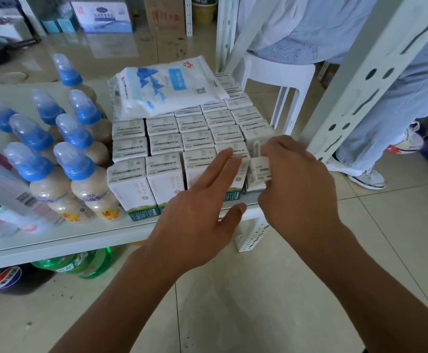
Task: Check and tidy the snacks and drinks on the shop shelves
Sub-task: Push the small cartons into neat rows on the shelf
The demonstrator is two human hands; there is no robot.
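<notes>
Milk cartons [165, 143] stand packed in rows on the white shelf [55, 240]. The step in hand reads as squaring the front row: the right hand [299, 194] has its grip pinched on the corner carton [258, 171], seemingly askew, while the left hand [197, 212] lies spread, fingertips [229, 152] on its neighbour. Next, that carton needs setting upright and flush. The hands hide its base; a white bag [167, 87] covers the back rows
</notes>
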